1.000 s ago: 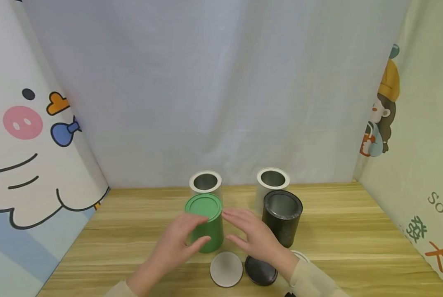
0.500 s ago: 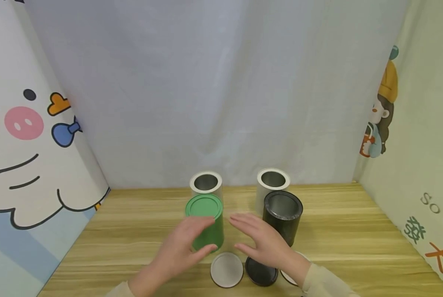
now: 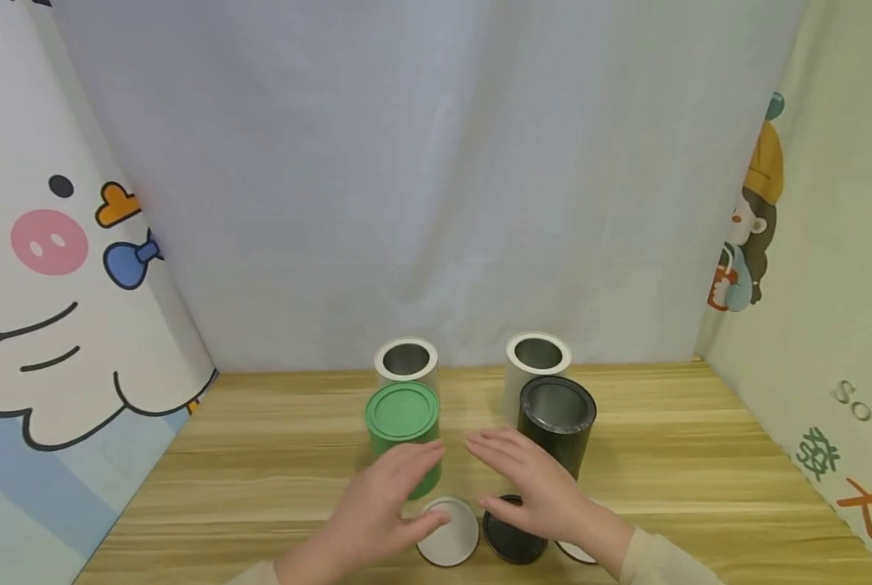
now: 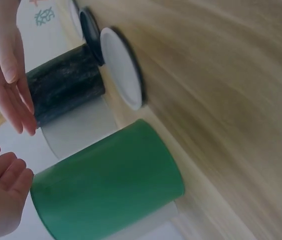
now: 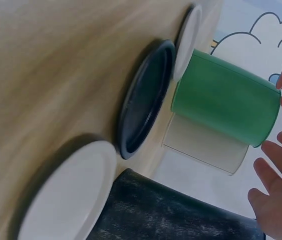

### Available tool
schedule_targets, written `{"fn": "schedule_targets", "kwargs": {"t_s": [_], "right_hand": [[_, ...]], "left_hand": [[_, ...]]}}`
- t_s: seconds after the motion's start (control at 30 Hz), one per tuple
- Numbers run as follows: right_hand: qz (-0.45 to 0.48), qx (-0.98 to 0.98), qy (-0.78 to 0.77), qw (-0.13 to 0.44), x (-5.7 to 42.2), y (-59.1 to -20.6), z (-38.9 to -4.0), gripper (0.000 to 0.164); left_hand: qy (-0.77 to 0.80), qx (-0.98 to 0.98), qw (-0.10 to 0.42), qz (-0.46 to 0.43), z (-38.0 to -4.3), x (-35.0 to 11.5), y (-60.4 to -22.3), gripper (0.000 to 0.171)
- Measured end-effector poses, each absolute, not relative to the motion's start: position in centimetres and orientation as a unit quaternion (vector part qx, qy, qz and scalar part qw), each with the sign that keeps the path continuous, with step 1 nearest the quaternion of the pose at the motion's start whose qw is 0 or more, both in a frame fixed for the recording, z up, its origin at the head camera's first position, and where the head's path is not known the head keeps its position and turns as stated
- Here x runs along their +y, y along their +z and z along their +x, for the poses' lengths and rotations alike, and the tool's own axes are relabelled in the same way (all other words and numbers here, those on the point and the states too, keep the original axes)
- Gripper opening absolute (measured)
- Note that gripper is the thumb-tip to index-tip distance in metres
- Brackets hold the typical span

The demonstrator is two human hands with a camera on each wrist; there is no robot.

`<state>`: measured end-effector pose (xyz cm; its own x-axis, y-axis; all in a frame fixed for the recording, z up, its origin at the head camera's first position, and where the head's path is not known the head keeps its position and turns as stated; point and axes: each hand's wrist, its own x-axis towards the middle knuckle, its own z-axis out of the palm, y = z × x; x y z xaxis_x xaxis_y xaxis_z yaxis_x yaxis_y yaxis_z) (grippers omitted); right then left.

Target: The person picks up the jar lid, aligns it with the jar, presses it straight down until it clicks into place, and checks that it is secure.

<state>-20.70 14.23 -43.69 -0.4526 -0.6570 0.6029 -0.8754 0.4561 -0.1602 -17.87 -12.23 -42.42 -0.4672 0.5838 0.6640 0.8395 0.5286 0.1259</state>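
Head view: left hand (image 3: pixel 383 508), right hand (image 3: pixel 541 487), both empty, fingers extended.
Green can (image 3: pixel 402 422), black can (image 3: pixel 569 431): lower portions partly hidden behind them, respectively.

Worktop (image 3: pixel 245 455), wood-grained, beneath the hands (image 3: pixel 380 508); pale grey cloth (image 3: pixel 436 179) beyond them; cartoon-printed panels (image 3: pixel 33 349) to their left and right.

Both forearms (image 3: pixel 305 562) are extended forward from the lower edge of the head view, their skin left bare above pale sleeves (image 3: pixel 664 561). The left hand (image 3: pixel 379 508) and the right hand (image 3: pixel 541 483) are held raised, near one another but separated by a gap, with the palms turned roughly inward. On each hand the fingers (image 3: pixel 417 468) are relaxed and slightly bent, angled forward and inward, and the thumb (image 3: pixel 424 528) is held apart below them.
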Motion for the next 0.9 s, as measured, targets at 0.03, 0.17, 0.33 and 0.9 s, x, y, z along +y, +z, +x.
{"fn": "schedule_targets", "kwargs": {"t_s": [0.03, 0.17, 0.33, 0.9], "right_hand": [[0.467, -0.821, 0.232, 0.233, 14.3, -43.8, -20.7, 0.069], [0.462, -0.831, 0.226, 0.213, 14.6, -44.4, -20.4, 0.069], [0.468, -0.838, 0.214, 0.181, 14.7, -45.3, -20.0, 0.068], [0.491, -0.845, 0.173, 0.124, 14.2, -48.0, -19.9, 0.069]], "left_hand": [[-0.219, -0.83, 0.281, -0.429, -17.8, -12.1, -42.6, 0.074], [-0.195, -0.843, 0.265, -0.425, -17.6, -11.9, -43.7, 0.078], [-0.167, -0.863, 0.232, -0.416, -17.2, -11.7, -45.2, 0.082], [-0.117, -0.894, 0.127, -0.413, -17.1, -11.9, -47.8, 0.091]]}}
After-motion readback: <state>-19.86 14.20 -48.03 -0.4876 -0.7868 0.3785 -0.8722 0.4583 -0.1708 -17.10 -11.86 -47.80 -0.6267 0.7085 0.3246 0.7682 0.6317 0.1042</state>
